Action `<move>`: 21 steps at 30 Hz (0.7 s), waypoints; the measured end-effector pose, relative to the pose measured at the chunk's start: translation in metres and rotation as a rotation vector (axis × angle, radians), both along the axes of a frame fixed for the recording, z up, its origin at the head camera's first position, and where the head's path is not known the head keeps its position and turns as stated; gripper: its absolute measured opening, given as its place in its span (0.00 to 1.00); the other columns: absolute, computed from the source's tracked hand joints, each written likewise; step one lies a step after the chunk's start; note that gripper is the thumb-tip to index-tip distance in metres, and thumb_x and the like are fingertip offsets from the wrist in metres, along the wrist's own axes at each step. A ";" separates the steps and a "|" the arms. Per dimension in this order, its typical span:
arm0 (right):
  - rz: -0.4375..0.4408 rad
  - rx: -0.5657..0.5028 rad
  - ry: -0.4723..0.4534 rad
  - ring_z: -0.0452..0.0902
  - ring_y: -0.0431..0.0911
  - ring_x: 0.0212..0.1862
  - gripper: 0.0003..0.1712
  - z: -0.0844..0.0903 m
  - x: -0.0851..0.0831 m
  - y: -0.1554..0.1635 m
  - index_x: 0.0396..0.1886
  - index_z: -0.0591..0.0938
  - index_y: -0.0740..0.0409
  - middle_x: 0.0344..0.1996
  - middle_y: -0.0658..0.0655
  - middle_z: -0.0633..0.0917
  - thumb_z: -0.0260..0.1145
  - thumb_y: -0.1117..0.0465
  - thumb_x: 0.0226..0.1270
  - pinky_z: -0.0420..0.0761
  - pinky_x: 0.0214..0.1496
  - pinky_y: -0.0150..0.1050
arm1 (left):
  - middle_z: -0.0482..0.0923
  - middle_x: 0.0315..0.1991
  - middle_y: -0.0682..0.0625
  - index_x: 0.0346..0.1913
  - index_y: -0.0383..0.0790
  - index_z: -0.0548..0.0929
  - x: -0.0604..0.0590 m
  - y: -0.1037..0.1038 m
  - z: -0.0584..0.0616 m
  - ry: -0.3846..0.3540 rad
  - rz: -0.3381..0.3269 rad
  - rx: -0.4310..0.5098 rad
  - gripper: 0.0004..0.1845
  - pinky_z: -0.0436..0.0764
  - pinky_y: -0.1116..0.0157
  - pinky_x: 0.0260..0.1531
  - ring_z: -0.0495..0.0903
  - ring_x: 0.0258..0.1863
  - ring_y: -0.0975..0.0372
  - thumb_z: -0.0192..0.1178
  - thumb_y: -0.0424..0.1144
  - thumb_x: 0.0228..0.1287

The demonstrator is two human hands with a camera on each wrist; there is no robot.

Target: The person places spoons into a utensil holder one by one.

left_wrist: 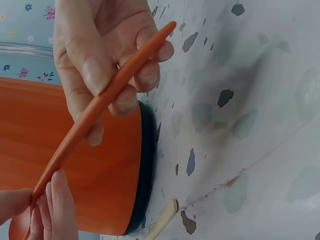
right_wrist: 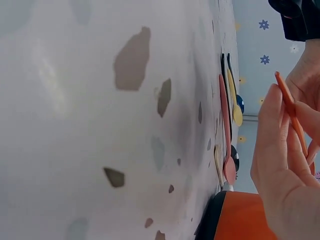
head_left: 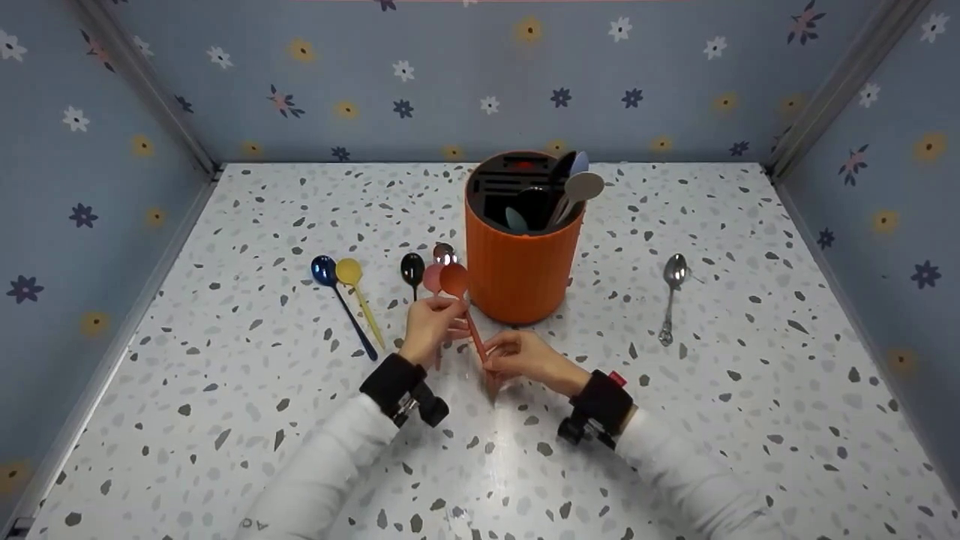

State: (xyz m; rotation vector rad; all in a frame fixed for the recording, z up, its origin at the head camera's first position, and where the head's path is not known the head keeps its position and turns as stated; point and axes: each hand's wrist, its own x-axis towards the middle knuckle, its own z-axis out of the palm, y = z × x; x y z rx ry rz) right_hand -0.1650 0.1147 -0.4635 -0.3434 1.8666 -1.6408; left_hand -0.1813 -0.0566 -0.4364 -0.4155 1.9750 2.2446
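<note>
**Both hands on one orange spoon, in front of the holder**

Closest to the viewer, two white sleeves reach in over the speckled desk (head_left: pixel 225 390). The right hand (head_left: pixel 525 360) pinches the tail end of the orange spoon (head_left: pixel 465 307), its handle caught between thumb and curled fingers (left_wrist: pixel 145 70). The left hand (head_left: pixel 431 326) pinches the same handle higher up, nearer the bowl, fingertips (left_wrist: pixel 57 205) pressed together on it. The spoon is lifted off the desk, bowl end tilted away from the person, just in front and left of the orange holder (head_left: pixel 521 270).

Behind the left hand and just left of the holder lie a pink spoon (right_wrist: pixel 226 135), mostly hidden in the head view, a black spoon (head_left: pixel 412 268) and a shiny metal one (head_left: pixel 444 253). Further left of the holder, a yellow spoon (head_left: pixel 358 294) and a dark blue spoon (head_left: pixel 339 300) lie side by side, bowls touching. Well to the holder's right a silver spoon (head_left: pixel 671 296) lies alone.

The holder itself stands upright with several utensils in it, among them a grey spoon (head_left: pixel 579 191) leaning at its right rim.
</note>
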 end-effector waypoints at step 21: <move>-0.014 -0.015 0.178 0.78 0.45 0.35 0.15 0.049 -0.005 0.003 0.45 0.74 0.69 0.32 0.58 0.80 0.61 0.69 0.57 0.81 0.40 0.43 | 0.77 0.25 0.44 0.35 0.23 0.77 0.000 -0.001 0.053 0.228 -0.076 -0.010 0.09 0.83 0.64 0.24 0.79 0.20 0.59 0.57 0.30 0.57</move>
